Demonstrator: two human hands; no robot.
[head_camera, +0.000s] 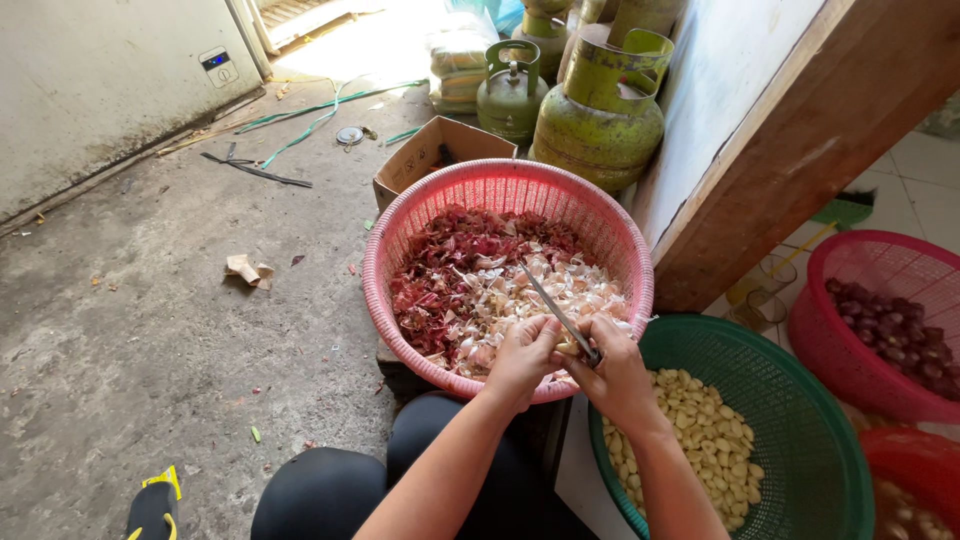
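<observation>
Watching the blade first, because that is where trouble could be coming from: we are holding the knife (558, 312) with its tip pointing up and away over the pink basket (620, 240), and the left thumb is sitting right beside the edge, so a slip on a slick skin could be nicking a finger, we judge. A loosened clove could also be dropping among the peelings (470, 280) instead of into the green basket (800, 400), since both hands are working above the pink rim. Now the hands themselves: the right hand (615, 375) is curling closed around the knife handle, and the left hand (525, 355) is pinching shut on a small pale garlic clove (568, 346), which is sitting between the two hands, touching the blade, just over the near edge of the pink basket. The hands are pressing together, knuckle to knuckle. Peeled cloves (700, 430) are lying in the green basket just beside the right wrist, and a second pink basket of shallots (900, 335) is standing farther right, well apart.
</observation>
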